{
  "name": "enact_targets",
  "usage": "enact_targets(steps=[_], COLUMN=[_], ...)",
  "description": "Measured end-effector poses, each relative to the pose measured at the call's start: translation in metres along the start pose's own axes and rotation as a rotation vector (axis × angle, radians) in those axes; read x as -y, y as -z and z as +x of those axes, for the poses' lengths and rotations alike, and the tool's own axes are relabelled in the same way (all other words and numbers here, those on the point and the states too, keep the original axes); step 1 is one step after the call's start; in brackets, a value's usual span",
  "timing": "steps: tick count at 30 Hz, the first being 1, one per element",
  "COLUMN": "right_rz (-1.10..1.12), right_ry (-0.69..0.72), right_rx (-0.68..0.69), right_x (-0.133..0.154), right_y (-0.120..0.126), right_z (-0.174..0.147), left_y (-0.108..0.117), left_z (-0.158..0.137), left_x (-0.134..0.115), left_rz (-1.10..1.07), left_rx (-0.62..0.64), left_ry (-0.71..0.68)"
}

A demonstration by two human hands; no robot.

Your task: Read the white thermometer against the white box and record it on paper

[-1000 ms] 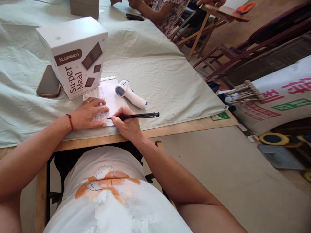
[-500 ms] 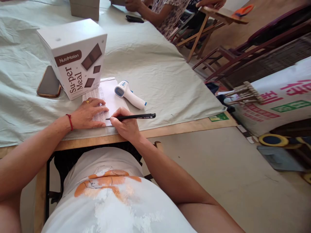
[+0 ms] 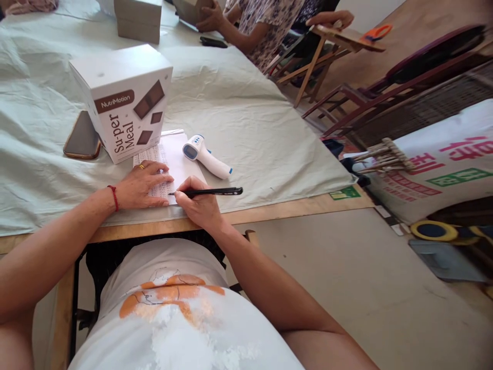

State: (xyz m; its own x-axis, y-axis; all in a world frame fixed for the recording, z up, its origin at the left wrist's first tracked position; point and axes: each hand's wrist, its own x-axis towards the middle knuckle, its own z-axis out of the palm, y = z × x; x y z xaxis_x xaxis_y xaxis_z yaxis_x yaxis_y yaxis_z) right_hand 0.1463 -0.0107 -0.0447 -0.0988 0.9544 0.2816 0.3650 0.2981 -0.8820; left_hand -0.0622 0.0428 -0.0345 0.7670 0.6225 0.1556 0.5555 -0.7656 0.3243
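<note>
My left hand (image 3: 144, 186) lies flat with fingers spread on a sheet of paper (image 3: 177, 156) covered on its left part with rows of small marks. My right hand (image 3: 198, 204) grips a black pen (image 3: 215, 191), its tip at the paper close to my left fingertips. Just beyond the paper's right edge rests a white and blue infrared thermometer (image 3: 208, 156). A white box labelled "NutriMotion Su-per Meal" (image 3: 127, 110) stands upright behind my left hand, over the paper's far left corner. Beside the box lies a dark phone (image 3: 82, 136), partly hidden by it.
A pale green cloth (image 3: 250, 123) covers the table. Across it, another person's hand (image 3: 211, 18) holds a grey box near a dark object (image 3: 213, 42). A second grey box (image 3: 138, 23) stands at the back. Right of the table are chairs and a printed sack (image 3: 442, 154).
The view has shifted slightly, so the table's things appear a little lower. My right hand still holds the pen at the paper, and my left hand stays flat.
</note>
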Motion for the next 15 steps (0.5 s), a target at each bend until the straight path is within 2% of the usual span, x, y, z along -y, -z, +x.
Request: enact_targets(steps=[15], right_rz=[-0.001], right_ry=[0.003], right_rx=[-0.007], right_x=[-0.0025], right_y=[-0.0011], right_z=[-0.0003], left_y=[0.0017], left_z=[0.0001], left_x=[-0.0018], left_rz=[0.008], left_rx=[0.004], left_ry=[-0.012])
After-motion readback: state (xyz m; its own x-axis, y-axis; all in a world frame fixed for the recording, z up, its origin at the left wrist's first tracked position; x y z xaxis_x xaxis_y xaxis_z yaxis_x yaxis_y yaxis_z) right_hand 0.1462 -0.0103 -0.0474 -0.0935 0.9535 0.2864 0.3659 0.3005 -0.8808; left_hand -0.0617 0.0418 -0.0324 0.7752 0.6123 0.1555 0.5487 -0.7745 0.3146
